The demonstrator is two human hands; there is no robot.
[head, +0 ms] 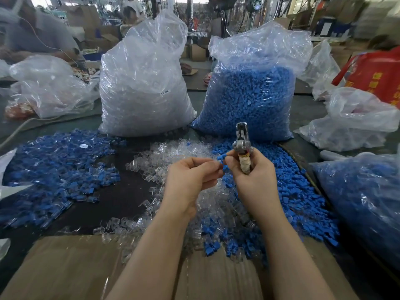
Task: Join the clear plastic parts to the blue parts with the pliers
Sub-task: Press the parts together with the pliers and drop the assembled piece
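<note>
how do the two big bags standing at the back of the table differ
The left bag is filled with clear plastic parts and looks whitish; the right bag is filled with blue parts. The left bag stands taller, and only it shows a small label. Both are clear plastic, upright, side by side.

the small part (221, 158) between the hands is blue. the pliers (242, 137) are grey metal with a cream wrapped handle. one big bag (142, 83) holds clear parts, the other bag (251, 100) holds blue parts. the surface (121, 191) is dark. the cardboard (69, 267) is brown. a red bag (376, 76) carries yellow signs.
</note>
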